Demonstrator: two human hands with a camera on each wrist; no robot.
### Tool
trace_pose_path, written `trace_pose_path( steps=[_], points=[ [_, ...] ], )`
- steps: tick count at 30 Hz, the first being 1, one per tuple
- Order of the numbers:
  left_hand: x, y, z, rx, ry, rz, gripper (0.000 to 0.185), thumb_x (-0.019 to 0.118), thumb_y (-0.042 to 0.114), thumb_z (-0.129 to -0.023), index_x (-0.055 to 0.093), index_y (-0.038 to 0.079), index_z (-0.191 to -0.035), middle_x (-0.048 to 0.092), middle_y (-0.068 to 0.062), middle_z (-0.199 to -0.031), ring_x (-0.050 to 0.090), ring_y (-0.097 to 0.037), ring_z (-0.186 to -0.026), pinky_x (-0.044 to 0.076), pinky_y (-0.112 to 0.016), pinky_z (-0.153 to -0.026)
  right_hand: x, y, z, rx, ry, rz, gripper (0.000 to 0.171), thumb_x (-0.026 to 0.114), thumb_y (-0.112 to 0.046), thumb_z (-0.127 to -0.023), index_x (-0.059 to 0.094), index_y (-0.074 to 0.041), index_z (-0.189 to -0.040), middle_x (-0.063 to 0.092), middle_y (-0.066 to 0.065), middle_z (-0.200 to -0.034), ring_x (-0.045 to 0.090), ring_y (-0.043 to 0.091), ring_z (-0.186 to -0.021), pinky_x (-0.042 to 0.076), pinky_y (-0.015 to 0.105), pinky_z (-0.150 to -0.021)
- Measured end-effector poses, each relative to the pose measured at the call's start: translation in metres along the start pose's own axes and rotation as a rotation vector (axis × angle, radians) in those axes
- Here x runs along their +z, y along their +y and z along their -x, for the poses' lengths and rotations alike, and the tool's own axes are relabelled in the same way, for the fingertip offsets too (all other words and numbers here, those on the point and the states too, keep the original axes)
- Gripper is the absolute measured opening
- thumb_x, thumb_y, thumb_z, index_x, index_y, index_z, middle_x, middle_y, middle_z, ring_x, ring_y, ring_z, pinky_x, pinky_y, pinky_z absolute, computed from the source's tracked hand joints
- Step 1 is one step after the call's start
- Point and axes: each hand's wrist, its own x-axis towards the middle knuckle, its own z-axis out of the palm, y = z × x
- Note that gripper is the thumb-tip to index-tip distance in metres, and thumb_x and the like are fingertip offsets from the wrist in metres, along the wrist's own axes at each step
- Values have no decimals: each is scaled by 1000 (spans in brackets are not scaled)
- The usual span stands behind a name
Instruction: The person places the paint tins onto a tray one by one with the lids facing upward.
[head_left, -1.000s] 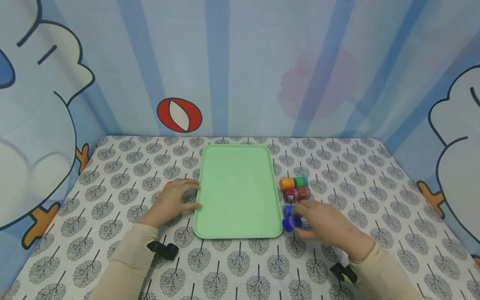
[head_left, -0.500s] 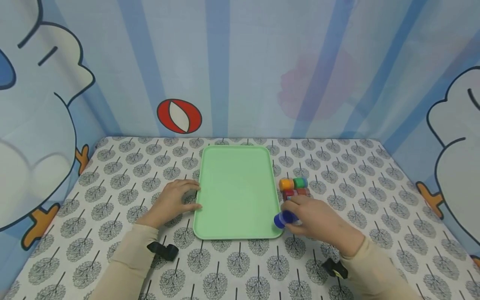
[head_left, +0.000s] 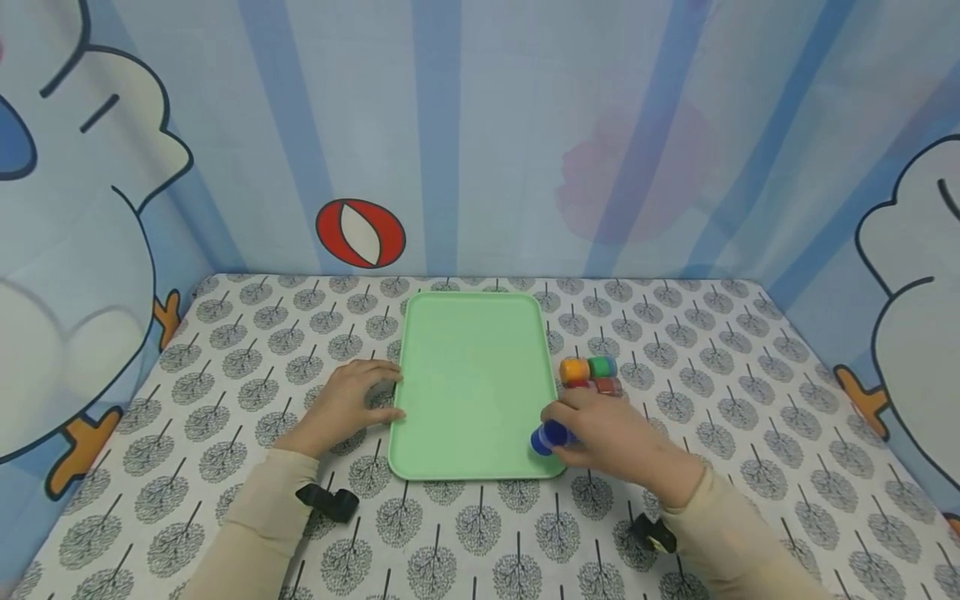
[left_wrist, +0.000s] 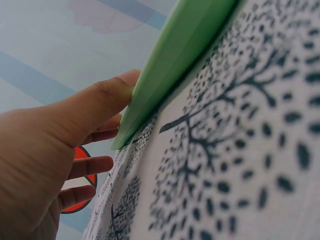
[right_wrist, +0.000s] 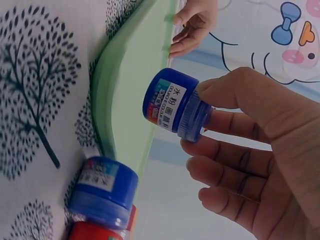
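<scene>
My right hand (head_left: 618,435) pinches a small blue paint jar (right_wrist: 167,100) between thumb and fingertips, tilted, with its printed label showing in the right wrist view. In the head view, this hand is at the front right corner of the green tray (head_left: 472,383), and the jar appears over the tray's edge. A second blue paint jar (right_wrist: 102,187) sits beside the tray next to a red jar (right_wrist: 95,233); my hand hides it in the head view. At the tray's left side, my left hand (head_left: 345,404) touches the rim with its thumb (left_wrist: 102,97) and fingers loosely extended.
Right of the tray stand an orange jar (head_left: 574,371), a green jar (head_left: 603,367) and reddish jars (head_left: 609,387), partly covered by my right hand. A tree-patterned cloth (head_left: 480,533) covers the table. A printed curtain (head_left: 495,150) hangs behind and at both sides.
My right hand has taken hold of the blue paint jar, lifted it from the group and moved it left to the tray's corner. The left hand has stayed on the rim.
</scene>
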Motion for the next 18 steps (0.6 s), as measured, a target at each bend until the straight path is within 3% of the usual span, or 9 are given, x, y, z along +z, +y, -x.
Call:
trace_pose_path(
  steps=[9, 18],
  points=[
    [0, -1, 0, -3, -2, 1, 56, 79, 36, -75, 64, 8, -121, 59, -10, -134, 51, -33, -127, 35, -57, -111, 7, -6, -8, -44, 11, 7, 32, 77, -28, -78, 68, -12, -105, 62, -1, -92, 54, 5, -74, 52, 16, -64],
    [2, -2, 0, 1, 1, 11, 54, 79, 36, -76, 65, 9, -121, 59, -9, -134, 50, -33, -128, 35, -57, -112, 14, -12, -19, -86, 36, 15, 30, 77, -28, -79, 68, -14, -104, 62, -2, -90, 56, 7, -74, 54, 19, -65]
  ],
)
